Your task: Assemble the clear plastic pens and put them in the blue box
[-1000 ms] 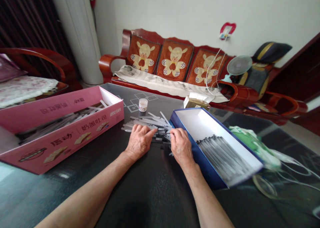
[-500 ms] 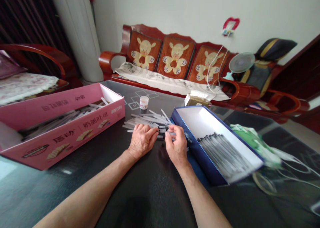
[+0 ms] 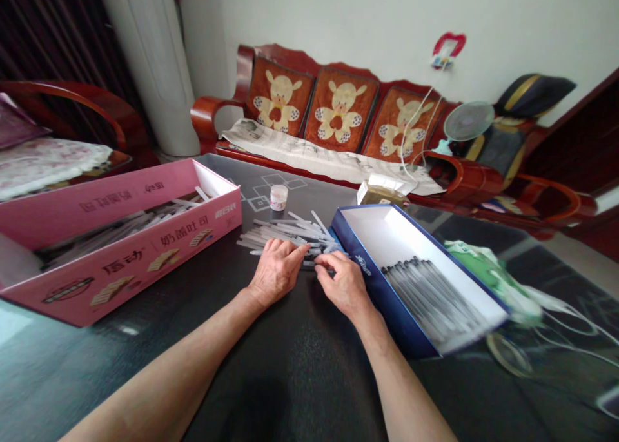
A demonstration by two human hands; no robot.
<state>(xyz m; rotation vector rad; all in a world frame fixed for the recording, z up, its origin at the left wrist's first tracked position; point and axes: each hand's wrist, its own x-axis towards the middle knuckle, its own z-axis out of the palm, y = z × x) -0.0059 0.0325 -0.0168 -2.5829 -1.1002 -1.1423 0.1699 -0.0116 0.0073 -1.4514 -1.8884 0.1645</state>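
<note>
The left hand (image 3: 276,273) lies palm down and open, its fingertips resting on the near edge of a loose heap of thin pale plastic rods (image 3: 285,234), which sits directly on the dark glass-topped counter (image 3: 290,364). The right hand (image 3: 344,286) is partly curled, its fingertips at the dark-tipped rod ends beside the heap; whether it is gripping any rod, I cannot tell. Just right of the heap lies a blue box (image 3: 382,300) with a white interior, its long side almost against the right hand, holding neat rows of dark-tipped rods (image 3: 428,293). Left of the heap, a pink printed carton (image 3: 120,251) holds more pale rods in a jumble. Beyond the heap stand a small white-lidded jar (image 3: 278,197) and a cardboard packet (image 3: 382,193); a green-and-white plastic bag (image 3: 493,281) lies right of the blue box.
</note>
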